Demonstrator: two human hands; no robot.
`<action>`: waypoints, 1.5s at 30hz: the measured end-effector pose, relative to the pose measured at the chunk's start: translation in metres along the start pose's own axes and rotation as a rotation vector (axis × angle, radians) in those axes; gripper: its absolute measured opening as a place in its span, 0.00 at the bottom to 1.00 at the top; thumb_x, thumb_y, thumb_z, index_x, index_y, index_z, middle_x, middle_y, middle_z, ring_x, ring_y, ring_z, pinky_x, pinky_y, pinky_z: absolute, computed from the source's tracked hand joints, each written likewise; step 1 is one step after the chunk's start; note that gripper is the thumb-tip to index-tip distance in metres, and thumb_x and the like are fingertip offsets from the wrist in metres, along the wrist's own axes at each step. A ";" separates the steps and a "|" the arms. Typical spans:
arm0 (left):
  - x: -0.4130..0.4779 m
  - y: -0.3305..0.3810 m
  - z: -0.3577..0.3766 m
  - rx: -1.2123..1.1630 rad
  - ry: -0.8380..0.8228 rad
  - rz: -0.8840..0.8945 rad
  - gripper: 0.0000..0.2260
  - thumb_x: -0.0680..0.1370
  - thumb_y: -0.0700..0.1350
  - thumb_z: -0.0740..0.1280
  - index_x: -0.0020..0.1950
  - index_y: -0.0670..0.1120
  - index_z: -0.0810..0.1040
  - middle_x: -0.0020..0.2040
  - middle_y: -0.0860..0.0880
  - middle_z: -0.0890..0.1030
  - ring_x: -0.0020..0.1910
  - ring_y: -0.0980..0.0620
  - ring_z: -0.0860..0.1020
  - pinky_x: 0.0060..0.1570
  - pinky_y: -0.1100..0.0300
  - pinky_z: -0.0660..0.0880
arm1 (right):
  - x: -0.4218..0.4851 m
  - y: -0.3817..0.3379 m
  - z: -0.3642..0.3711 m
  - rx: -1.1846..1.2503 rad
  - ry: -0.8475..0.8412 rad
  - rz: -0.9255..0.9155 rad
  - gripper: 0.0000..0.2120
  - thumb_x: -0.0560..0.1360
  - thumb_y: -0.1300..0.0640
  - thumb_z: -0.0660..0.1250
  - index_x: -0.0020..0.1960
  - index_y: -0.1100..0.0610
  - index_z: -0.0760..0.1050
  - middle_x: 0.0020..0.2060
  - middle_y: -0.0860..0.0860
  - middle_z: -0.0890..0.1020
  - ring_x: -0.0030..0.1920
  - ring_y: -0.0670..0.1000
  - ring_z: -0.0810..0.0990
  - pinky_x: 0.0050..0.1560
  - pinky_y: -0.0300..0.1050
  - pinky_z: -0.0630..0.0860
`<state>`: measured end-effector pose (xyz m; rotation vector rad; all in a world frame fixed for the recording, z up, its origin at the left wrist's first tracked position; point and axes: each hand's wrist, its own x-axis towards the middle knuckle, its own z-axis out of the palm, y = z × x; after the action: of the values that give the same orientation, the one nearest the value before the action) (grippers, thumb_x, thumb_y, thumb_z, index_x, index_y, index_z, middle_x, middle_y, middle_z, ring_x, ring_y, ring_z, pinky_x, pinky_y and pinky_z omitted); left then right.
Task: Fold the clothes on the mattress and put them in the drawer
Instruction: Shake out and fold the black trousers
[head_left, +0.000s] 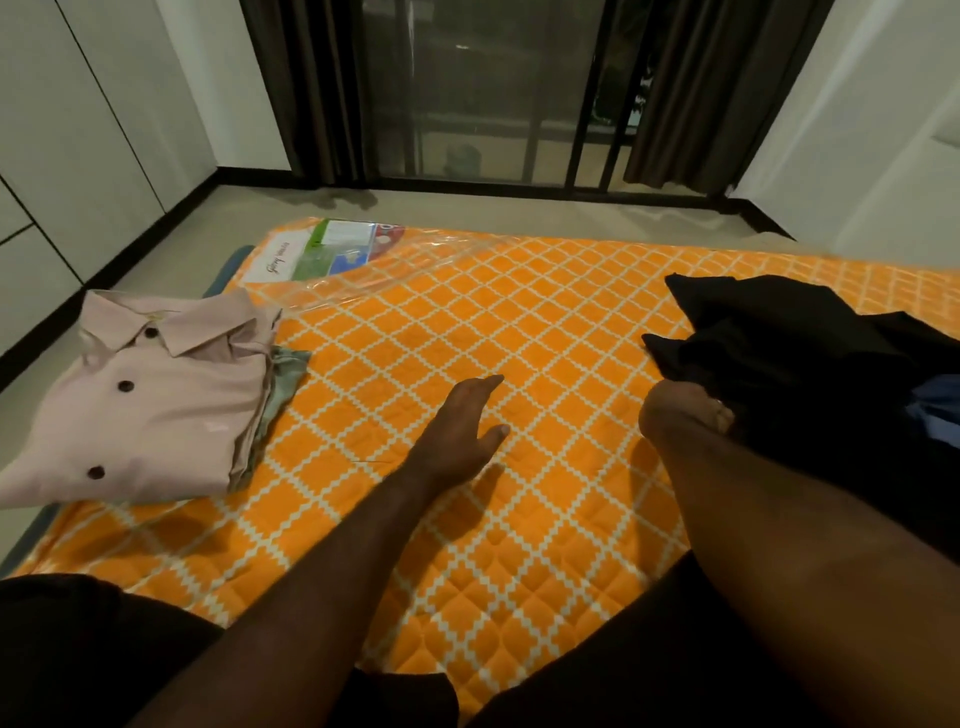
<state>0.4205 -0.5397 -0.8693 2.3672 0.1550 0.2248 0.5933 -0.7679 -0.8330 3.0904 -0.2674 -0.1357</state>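
Note:
An orange mattress (467, 332) with a white diamond pattern fills the middle of the view. At its left edge lies a folded pale pink shirt (150, 405) with dark buttons, stacked on a folded greenish garment (283, 376). On the right sits a crumpled black garment (789, 353), with a bit of blue cloth (935, 410) showing beside it. My right hand (685, 413) is closed on the near edge of the black garment. My left hand (460, 428) hovers over the bare mattress with fingers apart, holding nothing.
Loose clear plastic wrap with a printed label (332, 252) covers the mattress's far left corner. White cupboard doors (67, 135) line the left wall. Dark curtains (306, 88) and a barred glass door (493, 88) stand beyond the grey floor (467, 210). No drawer is in view.

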 end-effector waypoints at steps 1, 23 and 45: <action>0.001 -0.002 0.000 -0.017 0.014 0.024 0.30 0.82 0.52 0.67 0.82 0.54 0.58 0.80 0.49 0.61 0.77 0.49 0.62 0.72 0.51 0.67 | -0.004 -0.003 -0.003 -0.014 0.022 -0.023 0.17 0.80 0.60 0.64 0.67 0.57 0.79 0.64 0.59 0.79 0.63 0.62 0.78 0.59 0.57 0.75; -0.005 0.027 0.022 -0.486 0.237 -0.093 0.50 0.63 0.53 0.85 0.78 0.57 0.61 0.69 0.56 0.76 0.66 0.56 0.77 0.59 0.57 0.79 | -0.098 -0.088 -0.047 0.854 -0.333 -0.937 0.02 0.72 0.62 0.73 0.43 0.58 0.84 0.41 0.54 0.86 0.44 0.52 0.85 0.47 0.52 0.83; 0.006 -0.026 -0.071 -0.635 1.108 -0.671 0.18 0.78 0.34 0.63 0.66 0.45 0.80 0.60 0.45 0.81 0.59 0.43 0.79 0.52 0.55 0.73 | -0.024 -0.042 -0.032 0.201 -0.256 -0.391 0.38 0.78 0.33 0.62 0.82 0.42 0.53 0.81 0.60 0.53 0.80 0.70 0.45 0.77 0.69 0.49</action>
<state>0.4103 -0.4724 -0.8358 1.2400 1.1666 1.0389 0.5797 -0.7219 -0.8013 3.2793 0.3447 -0.5480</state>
